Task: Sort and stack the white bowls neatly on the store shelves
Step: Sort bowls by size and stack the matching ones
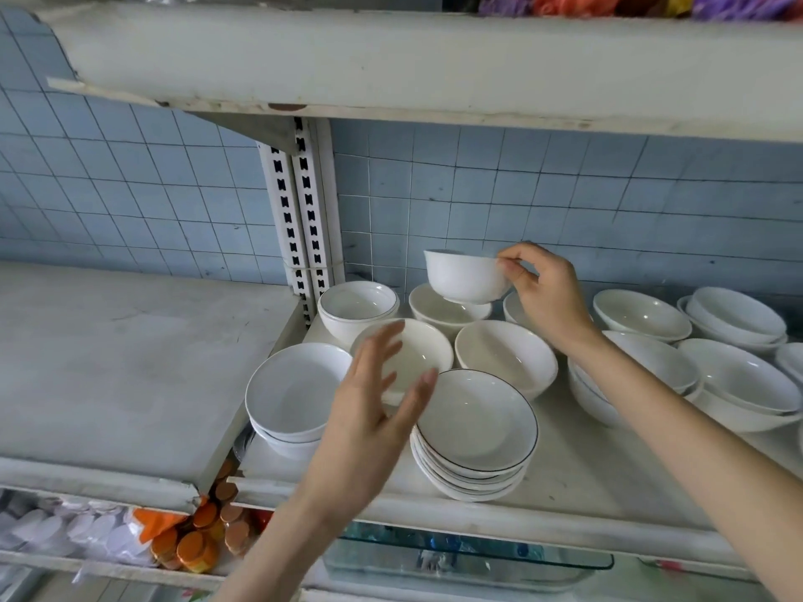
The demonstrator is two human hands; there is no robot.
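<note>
The right hand (547, 293) pinches a small bowl (460, 278), at one o'clock from the open left hand (373, 410), likely to stack it gently.

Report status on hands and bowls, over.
Right hand pinching small white bowl by rim, held over cream bowl. Left hand open by centre bowl. Black-rimmed stack close in front.

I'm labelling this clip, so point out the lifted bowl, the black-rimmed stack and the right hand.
lifted bowl (462, 278), head view, on its outer side wall.
black-rimmed stack (476, 421), head view, on the top dish's inner floor.
right hand (548, 288), head view, on the back of the hand.
</note>
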